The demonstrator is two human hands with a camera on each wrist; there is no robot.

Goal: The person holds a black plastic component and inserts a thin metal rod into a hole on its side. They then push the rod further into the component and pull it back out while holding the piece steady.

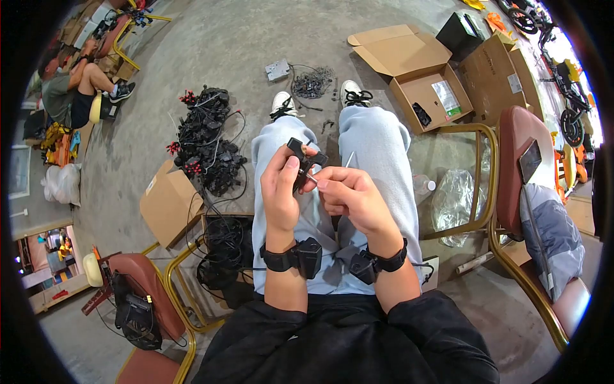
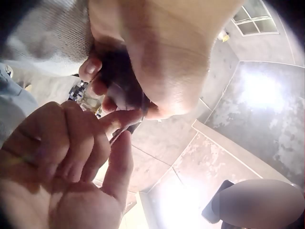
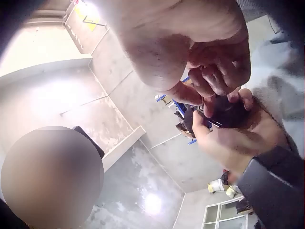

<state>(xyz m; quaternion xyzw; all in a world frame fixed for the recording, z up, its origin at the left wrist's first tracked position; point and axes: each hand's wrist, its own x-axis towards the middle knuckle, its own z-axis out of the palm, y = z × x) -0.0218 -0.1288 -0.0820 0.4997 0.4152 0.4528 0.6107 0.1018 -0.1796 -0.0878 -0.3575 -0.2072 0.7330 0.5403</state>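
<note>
In the head view my left hand [image 1: 280, 195] grips a black angular part [image 1: 296, 146] above the lap. My right hand [image 1: 355, 197] pinches a thin metal piece [image 1: 311, 177] between thumb and forefinger, its tip against the black part. The left wrist view has the dark part [image 2: 121, 81] under my left hand [image 2: 167, 57], and my right hand [image 2: 71, 152] with the thin piece at its fingertips. In the right wrist view my right hand [image 3: 190, 43] meets the dark part [image 3: 228, 112] in my left hand [image 3: 233, 140]. Another slim metal rod [image 1: 350, 159] shows by the right knee.
Black cabled parts [image 1: 214, 141] lie on the floor at left, beside a cardboard box [image 1: 167, 203]. Ahead are a silver box [image 1: 277, 70] and small dark pieces [image 1: 312, 83]. An open carton [image 1: 409, 86] and a chair [image 1: 521, 173] stand right. A person [image 1: 70, 89] sits far left.
</note>
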